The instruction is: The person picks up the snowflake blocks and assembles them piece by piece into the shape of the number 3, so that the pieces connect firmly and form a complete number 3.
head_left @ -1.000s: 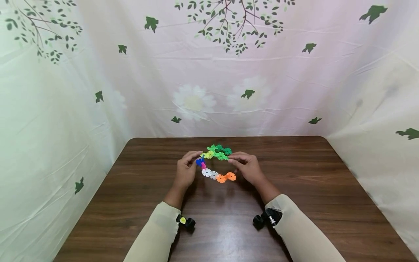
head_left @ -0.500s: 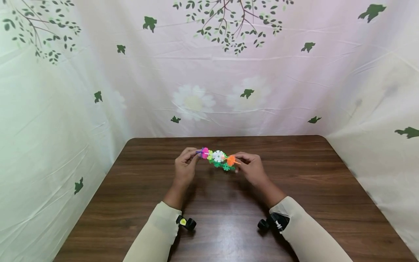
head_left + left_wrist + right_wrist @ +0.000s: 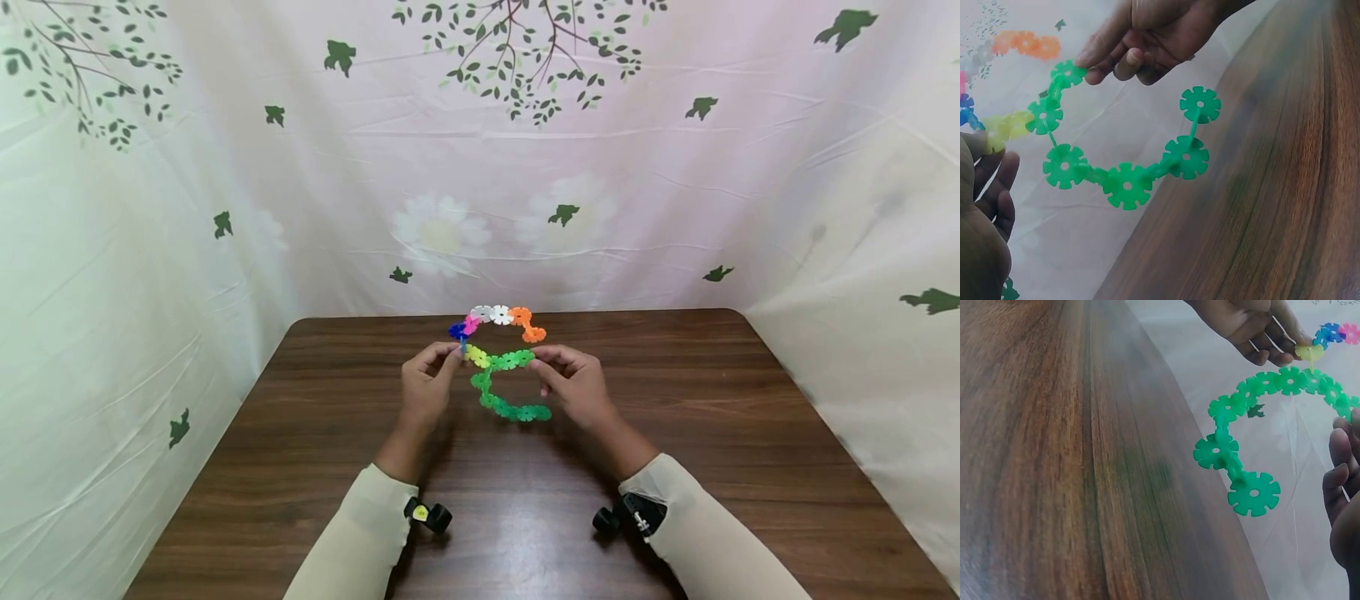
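A shape of interlocking snowflake-disc building pieces (image 3: 513, 360) is held up above the table in both hands. My left hand (image 3: 426, 387) pinches it at the left, where the blue and yellow discs (image 3: 1007, 128) meet. With thumb and fingers, my right hand (image 3: 579, 387) pinches the end of the light green row. Pink, white (image 3: 501, 315) and orange discs (image 3: 521, 317) curve along the far side, while a curve of green discs (image 3: 1254, 494) bends toward me. The orange end and the near green end hang free on the right.
A brown wood-grain table (image 3: 300, 467) lies beneath the hands. Pale printed curtains (image 3: 480, 167) stand behind it and along both sides. Each sleeve cuff carries a small black wrist camera (image 3: 429, 515).
The disc shape has flipped over between the hands. Its white and orange curve swung from the near side to the far side, and the dark green curve came nearer. Both hands kept pinching.
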Motion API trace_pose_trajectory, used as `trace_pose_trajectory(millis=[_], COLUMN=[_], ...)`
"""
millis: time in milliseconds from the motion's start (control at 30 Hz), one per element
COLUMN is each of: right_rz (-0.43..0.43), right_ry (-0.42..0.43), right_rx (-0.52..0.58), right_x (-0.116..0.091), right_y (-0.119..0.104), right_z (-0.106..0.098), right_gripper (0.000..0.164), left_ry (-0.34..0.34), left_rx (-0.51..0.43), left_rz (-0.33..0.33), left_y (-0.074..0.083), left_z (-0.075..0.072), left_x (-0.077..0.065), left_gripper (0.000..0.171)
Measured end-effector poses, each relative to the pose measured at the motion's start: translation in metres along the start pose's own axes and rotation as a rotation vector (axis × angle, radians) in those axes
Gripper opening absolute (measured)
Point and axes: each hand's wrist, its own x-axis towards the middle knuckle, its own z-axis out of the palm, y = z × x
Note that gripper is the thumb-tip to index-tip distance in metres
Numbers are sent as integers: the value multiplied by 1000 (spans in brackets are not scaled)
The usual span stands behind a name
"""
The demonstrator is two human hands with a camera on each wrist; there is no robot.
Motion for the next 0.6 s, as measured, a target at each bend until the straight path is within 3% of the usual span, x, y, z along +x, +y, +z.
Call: trace_pose_trajectory(millis=[333,600], right_rz=[-19,-18], right_ry=[53,106], right_rx=[-3,-1], right_x=[-1,-2], right_y=[2,4], right_z=[4,6], right_gripper=[19,18], left_ry=[18,68], left_rx=[13,-63], left_rz=[-95,-209], left_y=[4,7], left_z=[3,10], left_x=[-4,-5], left_gripper=[15,18])
